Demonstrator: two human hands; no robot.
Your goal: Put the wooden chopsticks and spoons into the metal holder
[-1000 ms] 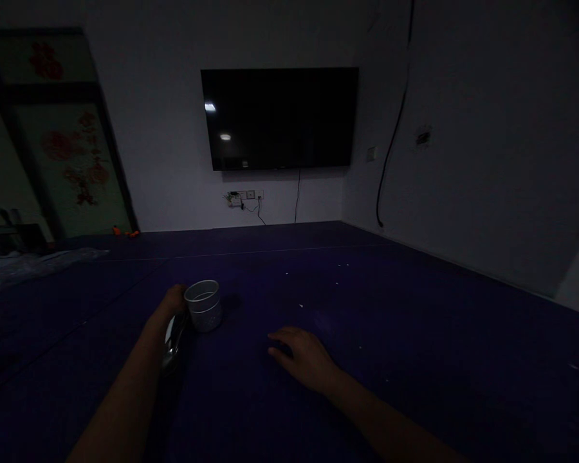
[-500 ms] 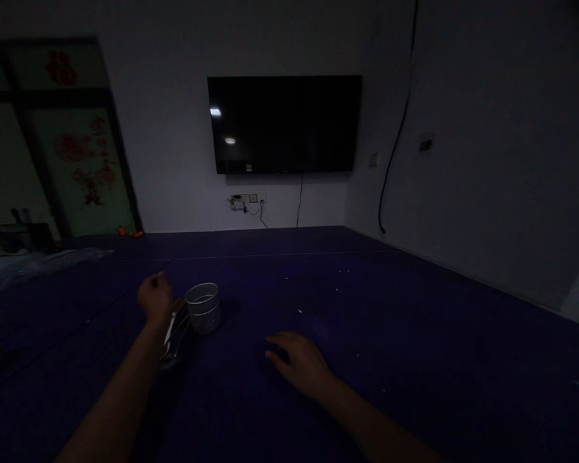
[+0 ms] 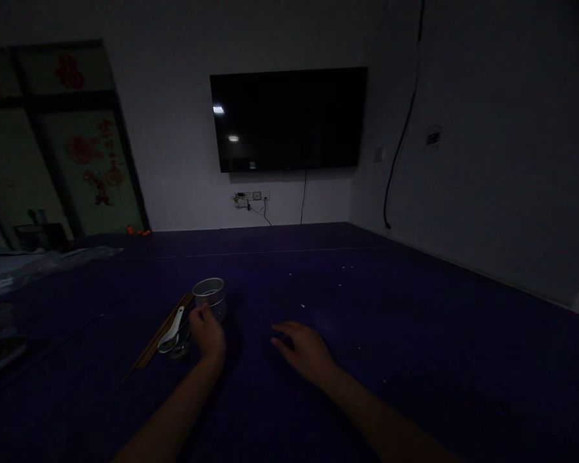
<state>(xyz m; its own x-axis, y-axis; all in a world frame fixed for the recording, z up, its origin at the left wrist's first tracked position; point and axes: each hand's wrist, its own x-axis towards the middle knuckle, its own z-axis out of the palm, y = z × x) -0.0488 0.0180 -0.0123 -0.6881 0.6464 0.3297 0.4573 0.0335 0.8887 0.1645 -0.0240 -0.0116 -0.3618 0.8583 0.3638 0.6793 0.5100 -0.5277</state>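
Note:
My left hand point(image 3: 207, 331) is closed, its fingertips pinched at the handle end of a metal spoon point(image 3: 179, 352) that lies on the dark blue surface point(image 3: 280, 399). Just behind the fingers stands a grey metal cup point(image 3: 210, 292), upright, its lower front partly hidden by the hand. Left of the metal spoon rests a white soup spoon point(image 3: 172, 331). Several wooden chopsticks point(image 3: 149, 350) lie slantwise along its left side. My right hand point(image 3: 305, 350) rests on the surface to the right of the cup, fingers curved, thumb apart, holding nothing.
Small white scraps point(image 3: 303, 306) are scattered beyond my right hand. Clear plastic sheeting point(image 3: 53, 262) lies at the left, and a dark tray-like thing point(image 3: 2, 357) sits nearer. A television point(image 3: 289, 119) hangs on the far wall above sockets point(image 3: 253, 196). The room is dim.
My left hand lifted away left from beside the cup, then swung right to the metal spoon in front of the cup. The chopsticks and white spoon are now uncovered. My right hand stays put.

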